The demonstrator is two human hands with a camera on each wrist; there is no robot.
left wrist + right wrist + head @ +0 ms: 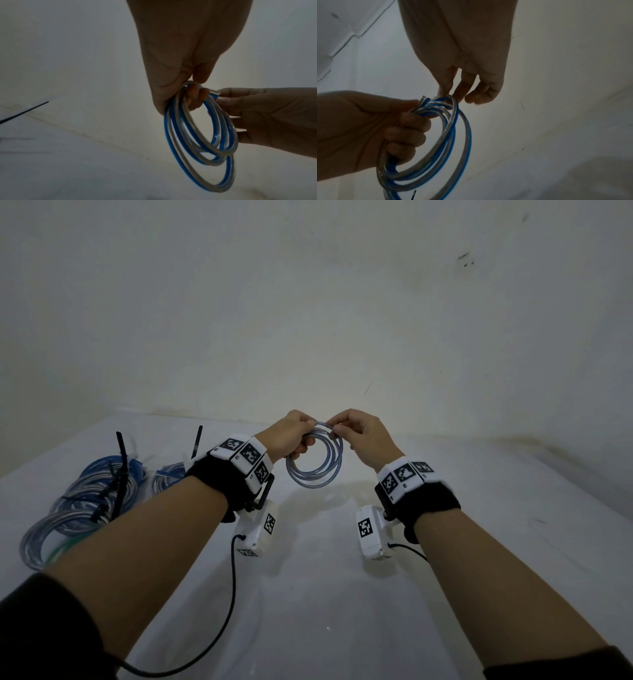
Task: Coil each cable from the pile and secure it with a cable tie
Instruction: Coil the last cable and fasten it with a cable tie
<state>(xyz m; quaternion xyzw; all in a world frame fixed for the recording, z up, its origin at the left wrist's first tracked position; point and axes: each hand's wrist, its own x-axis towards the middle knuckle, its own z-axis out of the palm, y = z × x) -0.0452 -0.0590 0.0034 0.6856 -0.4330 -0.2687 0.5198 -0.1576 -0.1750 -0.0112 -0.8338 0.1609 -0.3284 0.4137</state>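
Note:
A clear and blue cable, wound into a coil [317, 462], hangs in the air above the white table [325, 577]. My left hand [291, 436] grips the coil's top left with its fingers curled round the loops [406, 129]. My right hand [356, 433] pinches the cable at the coil's top, near its cut end [215, 94]. The wrist views show the coil [200, 140] [428, 146] as several loose loops. No cable tie is on this coil.
At the table's left lie other coils of clear and blue cable [78, 508] with black cable ties [120, 470] sticking up from them. One black tie [198, 445] stands behind my left wrist. A white wall [308, 302] rises just behind the table.

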